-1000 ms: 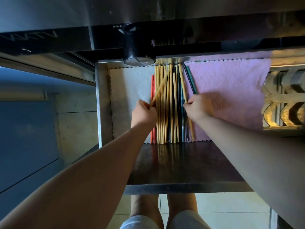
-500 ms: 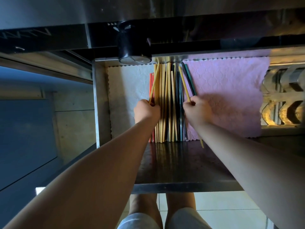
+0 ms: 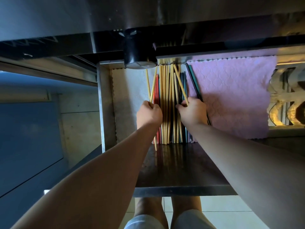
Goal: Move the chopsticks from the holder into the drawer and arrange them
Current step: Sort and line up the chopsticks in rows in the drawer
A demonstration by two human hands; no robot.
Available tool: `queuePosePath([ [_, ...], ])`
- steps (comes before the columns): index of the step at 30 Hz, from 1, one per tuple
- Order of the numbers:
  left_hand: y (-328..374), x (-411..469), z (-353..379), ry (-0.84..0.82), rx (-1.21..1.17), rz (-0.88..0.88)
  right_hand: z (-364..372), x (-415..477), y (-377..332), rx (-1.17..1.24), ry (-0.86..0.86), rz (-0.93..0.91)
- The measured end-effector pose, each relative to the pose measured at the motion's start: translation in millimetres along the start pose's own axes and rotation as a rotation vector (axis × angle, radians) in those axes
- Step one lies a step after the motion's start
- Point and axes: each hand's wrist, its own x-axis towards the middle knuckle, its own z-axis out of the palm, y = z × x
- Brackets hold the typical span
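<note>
One open steel drawer (image 3: 105, 104) fills the middle of the frame, lined with a white textured cloth (image 3: 130, 90) on the left and a pink quilted cloth (image 3: 231, 96) on the right. Where the cloths meet, a row of wooden, red and dark chopsticks (image 3: 166, 96) lies lengthwise, side by side. A black cylindrical holder (image 3: 140, 52) stands at upper centre, its inside hidden. The left hand (image 3: 149, 114) has its fingers curled around two pale wooden sticks (image 3: 153, 85) that spread in a V over the row's left edge. The right hand (image 3: 192, 113) pinches one slanted wooden stick (image 3: 181, 85) at the row's right edge, with a dark teal pair (image 3: 194, 81) just beside its knuckles on the pink cloth.
</note>
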Motion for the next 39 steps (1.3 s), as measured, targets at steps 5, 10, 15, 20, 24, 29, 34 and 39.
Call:
queuePosePath([
  [5, 2.6, 3.3, 3.6, 0.007, -0.018, 0.024, -1.3, -0.1, -5.7, -0.046, -0.003, 0.055],
  [10, 3.5, 5.5, 13.9, 0.012, -0.003, -0.008, -5.5, 1.0, -10.2, -0.153, -0.044, 0.026],
  [15, 0.8, 7.4, 16.0, 0.014, 0.034, -0.04, -6.0, 0.7, -8.8, -0.19, -0.009, 0.027],
  [20, 3.1, 5.5, 15.2, -0.011, 0.016, -0.032, -10.1, 2.6, -9.2, -0.122, 0.01, -0.021],
  [24, 4.5, 0.2, 13.0, -0.012, -0.06, -0.022, -15.7, -0.8, -9.0, -0.041, -0.041, -0.05],
  [29, 3.0, -3.0, 6.9, -0.022, -0.101, 0.007, -18.2, -0.1, -8.0, 0.094, -0.128, 0.027],
  [34, 1.8, -1.4, 8.4, -0.028, -0.135, 0.015, -13.3, -3.4, -7.6, 0.193, -0.157, 0.022],
  [39, 0.2, 1.5, 15.7, 0.018, -0.092, 0.021, -9.2, -2.5, -0.2, 0.28, -0.07, 0.11],
])
